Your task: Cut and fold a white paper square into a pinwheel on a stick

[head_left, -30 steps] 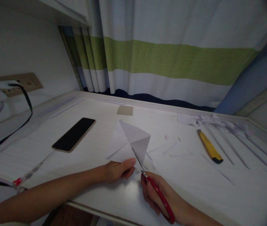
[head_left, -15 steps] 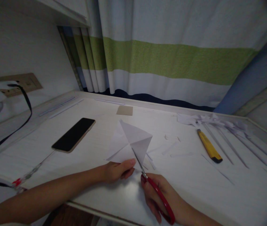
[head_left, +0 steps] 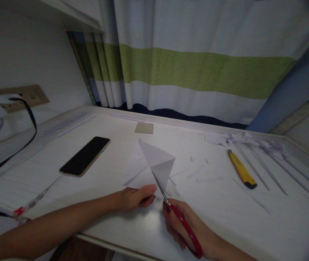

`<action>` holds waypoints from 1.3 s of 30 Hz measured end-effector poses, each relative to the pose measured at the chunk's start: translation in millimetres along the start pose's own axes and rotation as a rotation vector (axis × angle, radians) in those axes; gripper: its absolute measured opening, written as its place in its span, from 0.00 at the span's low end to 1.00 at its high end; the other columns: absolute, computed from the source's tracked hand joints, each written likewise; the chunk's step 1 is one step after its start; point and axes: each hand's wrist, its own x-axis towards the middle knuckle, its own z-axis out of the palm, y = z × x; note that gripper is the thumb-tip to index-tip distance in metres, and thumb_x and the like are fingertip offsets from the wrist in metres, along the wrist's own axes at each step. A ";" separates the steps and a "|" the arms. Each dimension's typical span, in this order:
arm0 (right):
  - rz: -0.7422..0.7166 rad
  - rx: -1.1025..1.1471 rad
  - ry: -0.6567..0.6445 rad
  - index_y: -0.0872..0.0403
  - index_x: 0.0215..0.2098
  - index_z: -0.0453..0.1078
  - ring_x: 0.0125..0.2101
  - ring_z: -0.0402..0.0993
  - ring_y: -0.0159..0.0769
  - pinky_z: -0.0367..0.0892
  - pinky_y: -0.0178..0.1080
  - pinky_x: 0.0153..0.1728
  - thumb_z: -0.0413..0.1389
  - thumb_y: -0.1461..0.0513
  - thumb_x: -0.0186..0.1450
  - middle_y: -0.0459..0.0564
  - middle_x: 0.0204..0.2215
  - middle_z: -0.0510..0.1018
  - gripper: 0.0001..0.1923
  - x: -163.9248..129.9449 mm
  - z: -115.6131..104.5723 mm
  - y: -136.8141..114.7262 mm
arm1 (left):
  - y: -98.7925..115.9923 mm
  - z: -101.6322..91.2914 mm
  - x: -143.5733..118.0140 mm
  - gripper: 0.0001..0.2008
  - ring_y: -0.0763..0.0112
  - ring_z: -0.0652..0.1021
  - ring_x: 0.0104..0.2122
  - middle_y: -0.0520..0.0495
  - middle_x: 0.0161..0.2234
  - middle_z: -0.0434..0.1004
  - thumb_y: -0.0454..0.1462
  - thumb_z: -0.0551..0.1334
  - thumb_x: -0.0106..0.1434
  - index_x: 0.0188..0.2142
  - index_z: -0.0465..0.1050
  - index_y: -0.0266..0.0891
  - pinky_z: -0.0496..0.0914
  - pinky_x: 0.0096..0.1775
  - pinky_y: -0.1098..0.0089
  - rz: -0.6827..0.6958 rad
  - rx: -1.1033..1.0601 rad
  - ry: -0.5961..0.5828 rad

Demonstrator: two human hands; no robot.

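Note:
A folded white paper [head_left: 154,163] with crease lines stands partly lifted off the white desk [head_left: 116,217]. My left hand [head_left: 135,197] pinches its near corner between thumb and fingers. My right hand [head_left: 189,228] grips red-handled scissors [head_left: 181,221], whose thin blades run up into the paper along a crease towards its middle.
A black phone [head_left: 85,156] lies left of the paper, a brown card [head_left: 144,127] behind it. A yellow utility knife [head_left: 241,168], paper scraps [head_left: 198,170] and rolled paper sticks [head_left: 266,159] lie to the right. A black cable [head_left: 13,152] and a striped curtain [head_left: 198,72] border the desk.
The scissors and my right hand have shifted very slightly; the paper and my left hand stay almost where they were.

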 end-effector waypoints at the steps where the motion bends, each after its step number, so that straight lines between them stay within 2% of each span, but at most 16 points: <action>1: 0.000 -0.007 0.007 0.56 0.25 0.55 0.12 0.48 0.19 0.45 0.26 0.10 0.46 0.44 0.55 0.37 0.13 0.55 0.23 -0.1 -0.1 -0.3 | -0.4 0.1 0.1 0.28 0.76 0.55 0.17 0.56 0.12 0.48 0.56 0.34 0.54 0.12 0.50 0.39 0.53 0.25 0.70 -0.001 -0.003 -0.004; 6: 0.053 0.052 0.015 0.56 0.25 0.55 0.09 0.48 0.18 0.45 0.24 0.08 0.45 0.45 0.57 0.35 0.11 0.54 0.22 0.9 1.3 6.4 | -2.1 0.0 0.6 0.28 0.76 0.54 0.16 0.56 0.12 0.48 0.56 0.34 0.54 0.12 0.50 0.40 0.53 0.24 0.70 0.000 -0.017 -0.018; 12: 0.106 0.087 0.013 0.56 0.26 0.57 0.06 0.52 0.21 0.48 0.24 0.05 0.48 0.48 0.57 0.35 0.07 0.58 0.19 2.1 0.6 19.7 | -2.6 0.1 -1.0 0.28 0.77 0.54 0.16 0.56 0.12 0.48 0.55 0.36 0.56 0.12 0.51 0.39 0.53 0.23 0.71 0.022 -0.043 0.011; 17: 0.135 0.089 0.035 0.56 0.24 0.57 0.05 0.53 0.20 0.48 0.23 0.05 0.49 0.49 0.57 0.36 0.07 0.60 0.18 3.1 0.6 16.2 | -5.5 -1.9 2.6 0.27 0.78 0.56 0.14 0.55 0.10 0.49 0.53 0.40 0.57 0.10 0.52 0.39 0.53 0.21 0.72 0.100 -0.099 0.148; 20: 0.094 0.071 0.159 0.56 0.20 0.56 0.06 0.53 0.20 0.48 0.23 0.05 0.54 0.50 0.53 0.35 0.06 0.59 0.18 7.6 -3.4 12.7 | -10.6 -5.9 9.6 0.27 0.77 0.56 0.13 0.54 0.09 0.49 0.51 0.39 0.57 0.09 0.52 0.39 0.53 0.20 0.72 0.179 -0.148 0.281; 23: -0.015 0.056 0.432 0.56 0.19 0.57 0.08 0.56 0.21 0.52 0.25 0.08 0.56 0.52 0.51 0.38 0.09 0.63 0.18 13.4 -14.8 8.4 | -12.3 -9.1 15.9 0.24 0.77 0.57 0.12 0.54 0.09 0.50 0.49 0.39 0.56 0.10 0.52 0.40 0.53 0.19 0.72 0.246 -0.185 0.386; 25: -0.067 0.064 0.566 0.56 0.21 0.58 0.10 0.59 0.22 0.54 0.25 0.10 0.54 0.51 0.53 0.39 0.12 0.66 0.17 15.8 -25.5 4.1 | -10.3 -9.5 17.5 0.20 0.77 0.58 0.13 0.54 0.10 0.51 0.47 0.42 0.54 0.13 0.53 0.39 0.54 0.19 0.73 0.285 -0.188 0.405; 28: -0.109 0.058 0.666 0.56 0.24 0.62 0.11 0.58 0.21 0.53 0.25 0.10 0.54 0.51 0.54 0.41 0.15 0.68 0.16 15.8 -41.5 -3.5 | -6.3 -8.8 16.1 0.15 0.77 0.59 0.14 0.54 0.11 0.54 0.44 0.45 0.51 0.16 0.57 0.38 0.54 0.20 0.73 0.320 -0.153 0.352; 31: -0.132 0.050 0.679 0.57 0.27 0.64 0.12 0.58 0.21 0.53 0.25 0.10 0.54 0.51 0.54 0.44 0.21 0.72 0.16 14.7 -51.2 -8.3 | -3.4 -9.0 12.9 0.12 0.77 0.59 0.14 0.55 0.13 0.55 0.41 0.46 0.51 0.19 0.60 0.37 0.54 0.19 0.75 0.303 -0.086 0.262; 34: -0.133 0.060 0.614 0.57 0.28 0.64 0.14 0.63 0.22 0.53 0.25 0.10 0.52 0.50 0.55 0.48 0.26 0.74 0.17 15.1 -52.9 -9.0 | 1.1 -10.6 9.1 0.08 0.77 0.59 0.16 0.55 0.16 0.56 0.37 0.47 0.51 0.20 0.60 0.37 0.55 0.20 0.76 0.276 -0.002 0.175; 39: -0.079 0.083 0.482 0.58 0.27 0.64 0.10 0.58 0.22 0.51 0.25 0.08 0.52 0.50 0.55 0.46 0.17 0.72 0.17 15.1 -47.7 -9.2 | 12.6 -12.2 2.2 0.07 0.74 0.64 0.23 0.53 0.20 0.62 0.32 0.49 0.49 0.21 0.64 0.36 0.60 0.28 0.75 0.298 0.137 0.002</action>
